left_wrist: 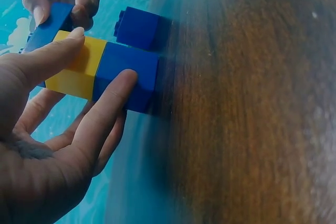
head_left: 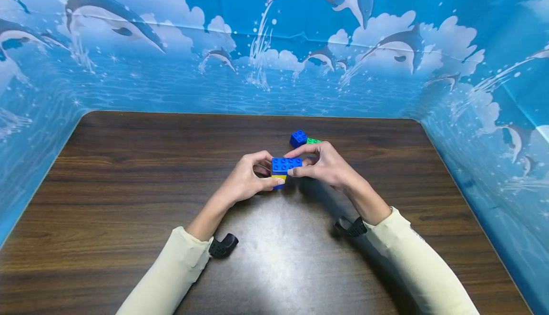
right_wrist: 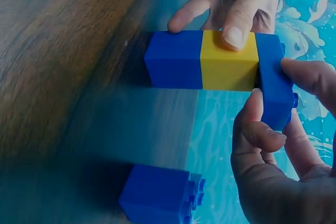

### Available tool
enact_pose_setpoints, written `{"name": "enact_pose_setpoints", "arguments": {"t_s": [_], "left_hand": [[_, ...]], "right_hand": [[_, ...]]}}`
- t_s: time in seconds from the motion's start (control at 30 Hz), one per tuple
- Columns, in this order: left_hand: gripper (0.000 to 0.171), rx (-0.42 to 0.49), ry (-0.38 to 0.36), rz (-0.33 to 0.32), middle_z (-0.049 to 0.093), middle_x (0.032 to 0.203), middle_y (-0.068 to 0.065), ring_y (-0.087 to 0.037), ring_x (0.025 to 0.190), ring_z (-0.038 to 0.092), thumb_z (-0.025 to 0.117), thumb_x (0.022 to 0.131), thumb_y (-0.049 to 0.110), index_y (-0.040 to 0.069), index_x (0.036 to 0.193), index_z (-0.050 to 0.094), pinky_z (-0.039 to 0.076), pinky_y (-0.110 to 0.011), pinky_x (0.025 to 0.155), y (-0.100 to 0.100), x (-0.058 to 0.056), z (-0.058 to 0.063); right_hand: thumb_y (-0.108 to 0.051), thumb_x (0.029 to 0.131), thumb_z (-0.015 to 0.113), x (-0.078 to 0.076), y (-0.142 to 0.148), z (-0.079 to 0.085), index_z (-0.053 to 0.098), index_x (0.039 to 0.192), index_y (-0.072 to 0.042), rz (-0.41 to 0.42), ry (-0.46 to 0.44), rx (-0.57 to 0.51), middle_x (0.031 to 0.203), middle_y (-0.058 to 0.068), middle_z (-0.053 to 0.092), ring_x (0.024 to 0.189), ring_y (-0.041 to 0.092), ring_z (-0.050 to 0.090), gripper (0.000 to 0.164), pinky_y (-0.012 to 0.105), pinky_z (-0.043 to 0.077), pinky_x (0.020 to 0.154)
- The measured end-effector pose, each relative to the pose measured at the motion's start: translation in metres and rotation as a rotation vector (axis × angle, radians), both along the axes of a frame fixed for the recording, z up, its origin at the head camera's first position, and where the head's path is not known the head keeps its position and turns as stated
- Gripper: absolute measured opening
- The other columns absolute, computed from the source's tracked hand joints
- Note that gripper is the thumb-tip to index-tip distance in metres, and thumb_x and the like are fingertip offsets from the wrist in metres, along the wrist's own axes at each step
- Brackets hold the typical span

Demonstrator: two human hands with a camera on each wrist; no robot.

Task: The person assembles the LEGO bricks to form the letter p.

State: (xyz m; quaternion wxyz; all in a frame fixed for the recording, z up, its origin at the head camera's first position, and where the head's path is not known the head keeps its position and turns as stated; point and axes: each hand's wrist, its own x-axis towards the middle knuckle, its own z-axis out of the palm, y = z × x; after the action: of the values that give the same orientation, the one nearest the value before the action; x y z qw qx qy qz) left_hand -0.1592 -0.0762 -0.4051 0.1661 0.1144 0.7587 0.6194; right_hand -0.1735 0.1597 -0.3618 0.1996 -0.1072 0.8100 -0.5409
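A small stack of toy building bricks stands on the table, between both hands. At its bottom is a blue brick (right_wrist: 176,61), with a yellow brick (right_wrist: 229,69) in the middle. A longer, thinner blue brick (head_left: 283,163) lies across the top, studs up, jutting out to the right; a thin dark gap shows under part of it in the right wrist view. My left hand (head_left: 245,177) grips the stack from the left, thumb on the yellow brick and a fingertip on the bottom blue one. My right hand (head_left: 329,166) pinches the overhanging end of the top brick between thumb and fingers.
Behind the right hand sits a loose blue brick (head_left: 298,138), studs up, with a green brick (head_left: 313,140) beside it, partly hidden by that hand. The dark wooden table (head_left: 128,186) ends at a blue dolphin-print curtain (head_left: 171,76) at the back and sides.
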Motion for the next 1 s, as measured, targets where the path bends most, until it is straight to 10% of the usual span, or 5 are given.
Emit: {"name": "enact_pose_setpoints", "arguments": {"t_s": [0.37,0.63,1.0], "left_hand": [[0.032,-0.024,0.015,0.001,0.071,0.114,-0.024,-0.032,0.099,0.074,0.086,0.089,0.001,-0.001,0.114,0.066,0.071,-0.043,0.077,-0.001,-0.001,-0.001],[0.036,-0.269,0.123,0.001,0.075,0.115,-0.015,-0.031,0.106,0.075,0.086,0.093,0.016,0.011,0.123,0.068,0.067,-0.035,0.075,-0.001,0.0,0.005],[0.054,-0.344,0.116,-0.008,0.068,0.131,-0.016,-0.034,0.117,0.071,0.088,0.092,0.026,0.015,0.139,0.065,0.065,-0.042,0.087,0.003,0.001,0.002]], "right_hand": [[-0.009,0.094,0.085,0.0,0.013,0.005,0.071,0.138,-0.01,0.098,0.096,0.05,0.126,0.015,0.069,0.091,0.027,0.068,0.047,0.029,0.057,0.074],[-0.017,0.096,0.083,-0.005,0.035,0.01,0.074,0.13,-0.008,0.02,0.102,0.113,0.126,0.022,0.07,0.096,0.025,0.068,0.037,0.039,0.061,0.074],[-0.016,0.098,0.081,-0.009,0.054,-0.005,0.069,0.136,-0.002,-0.037,0.068,0.199,0.142,0.019,0.064,0.111,0.03,0.064,0.042,0.043,0.065,0.085]]}}
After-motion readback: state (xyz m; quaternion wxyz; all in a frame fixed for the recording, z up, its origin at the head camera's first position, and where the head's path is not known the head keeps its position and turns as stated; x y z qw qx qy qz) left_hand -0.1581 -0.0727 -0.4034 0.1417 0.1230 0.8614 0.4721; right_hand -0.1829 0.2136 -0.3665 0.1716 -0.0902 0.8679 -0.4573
